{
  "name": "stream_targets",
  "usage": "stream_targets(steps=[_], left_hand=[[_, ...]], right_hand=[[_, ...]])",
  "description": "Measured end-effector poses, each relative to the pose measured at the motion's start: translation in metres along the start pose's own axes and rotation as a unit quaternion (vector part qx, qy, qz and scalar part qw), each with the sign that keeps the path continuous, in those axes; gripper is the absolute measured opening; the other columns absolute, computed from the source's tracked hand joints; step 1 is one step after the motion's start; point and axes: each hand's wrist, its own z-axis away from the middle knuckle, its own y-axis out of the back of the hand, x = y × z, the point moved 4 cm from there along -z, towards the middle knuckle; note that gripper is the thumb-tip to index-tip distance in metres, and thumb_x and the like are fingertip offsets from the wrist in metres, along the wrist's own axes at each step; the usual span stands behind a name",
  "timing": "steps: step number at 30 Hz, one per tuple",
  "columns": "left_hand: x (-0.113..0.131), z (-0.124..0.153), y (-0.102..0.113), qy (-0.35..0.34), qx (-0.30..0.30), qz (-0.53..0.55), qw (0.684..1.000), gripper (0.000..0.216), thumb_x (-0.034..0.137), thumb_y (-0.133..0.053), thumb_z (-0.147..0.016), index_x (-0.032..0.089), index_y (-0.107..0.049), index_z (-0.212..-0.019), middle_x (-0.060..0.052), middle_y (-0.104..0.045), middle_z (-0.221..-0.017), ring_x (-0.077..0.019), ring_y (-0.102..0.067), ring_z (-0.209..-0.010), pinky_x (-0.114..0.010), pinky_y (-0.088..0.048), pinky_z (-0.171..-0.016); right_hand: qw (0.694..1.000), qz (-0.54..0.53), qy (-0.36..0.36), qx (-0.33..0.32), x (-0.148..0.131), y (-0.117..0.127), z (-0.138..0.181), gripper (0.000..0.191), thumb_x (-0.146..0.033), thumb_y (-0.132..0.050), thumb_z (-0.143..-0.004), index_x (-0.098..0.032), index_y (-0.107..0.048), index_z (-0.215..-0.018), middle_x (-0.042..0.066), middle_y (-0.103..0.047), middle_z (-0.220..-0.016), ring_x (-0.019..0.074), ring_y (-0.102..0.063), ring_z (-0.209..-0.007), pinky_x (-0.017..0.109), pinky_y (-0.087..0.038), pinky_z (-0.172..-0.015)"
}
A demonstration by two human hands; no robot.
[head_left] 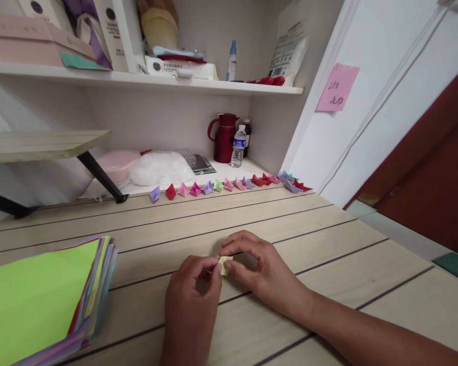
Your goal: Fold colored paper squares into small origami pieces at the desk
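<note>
A small folded piece of pale yellow paper point(224, 264) is held just above the wooden table, between my two hands. My left hand point(194, 290) pinches its left edge between thumb and forefinger. From the other side, my right hand point(261, 267) grips it with thumb and fingertips, the fingers curved over the top. Parts of the paper are covered by the fingertips. Beyond the hands, a row of small folded paper boats point(208, 188) in purple, red, pink and green lines the table's back edge.
A stack of coloured paper sheets point(41, 295), bright green on top, lies at the left. A small raised wooden stand point(46, 142) with black legs point(103, 178) is behind it. At the back stand a dark red jug point(224, 140) and a water bottle point(238, 147).
</note>
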Motion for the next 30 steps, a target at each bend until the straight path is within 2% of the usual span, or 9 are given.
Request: stream_targets(steps=[9, 13, 20, 24, 30], left_hand=[[-0.001, 0.000, -0.001, -0.090, 0.031, -0.022, 0.995, 0.010, 0.020, -0.065, -0.077, 0.027, -0.071, -0.080, 0.001, -0.069, -0.079, -0.0173, -0.064, -0.072, -0.032, -0.047, -0.076], [0.001, 0.000, 0.000, -0.168, 0.060, -0.063, 0.982, 0.015, 0.017, -0.064, -0.078, 0.030, -0.069, -0.084, 0.004, -0.069, -0.080, -0.0177, -0.066, -0.075, -0.035, -0.048, -0.075], [0.009, 0.004, 0.001, -0.263, 0.086, -0.143, 0.950, 0.019, 0.014, -0.065, -0.079, 0.030, -0.066, -0.090, 0.002, -0.069, -0.085, -0.0201, -0.066, -0.082, -0.042, -0.049, -0.080], [0.012, 0.004, 0.002, -0.284, 0.103, -0.166, 0.939, 0.018, 0.014, -0.064, -0.080, 0.029, -0.066, -0.089, 0.000, -0.068, -0.090, -0.0214, -0.065, -0.086, -0.044, -0.046, -0.085], [0.012, 0.005, 0.000, -0.290, 0.090, -0.187, 0.934, 0.016, 0.013, -0.062, -0.082, 0.028, -0.062, -0.089, 0.006, -0.070, -0.081, -0.0170, -0.067, -0.076, -0.045, -0.037, -0.096]], right_hand=[[1.000, 0.009, 0.019, 0.015, 0.000, 0.000, 0.000, 0.007, -0.016, -0.070, -0.082, -0.023, -0.072, -0.080, 0.005, -0.071, -0.096, 0.0201, -0.065, -0.094, 0.033, -0.050, -0.085], [0.999, 0.015, 0.030, 0.016, 0.000, 0.000, 0.001, 0.011, -0.011, -0.070, -0.080, -0.022, -0.072, -0.082, 0.004, -0.071, -0.094, 0.0187, -0.065, -0.092, 0.031, -0.050, -0.084], [0.999, 0.018, 0.038, 0.011, 0.000, -0.001, 0.001, 0.015, -0.007, -0.069, -0.079, -0.021, -0.070, -0.083, 0.003, -0.070, -0.093, 0.0180, -0.065, -0.092, 0.031, -0.049, -0.084], [0.999, 0.035, 0.038, 0.011, 0.000, -0.001, 0.001, 0.014, -0.007, -0.069, -0.079, -0.021, -0.069, -0.082, 0.003, -0.071, -0.094, 0.0187, -0.064, -0.094, 0.033, -0.048, -0.086], [0.999, 0.034, 0.040, 0.009, -0.001, -0.002, 0.003, 0.014, -0.007, -0.069, -0.079, -0.021, -0.068, -0.080, 0.003, -0.071, -0.094, 0.0189, -0.064, -0.094, 0.034, -0.047, -0.087]])
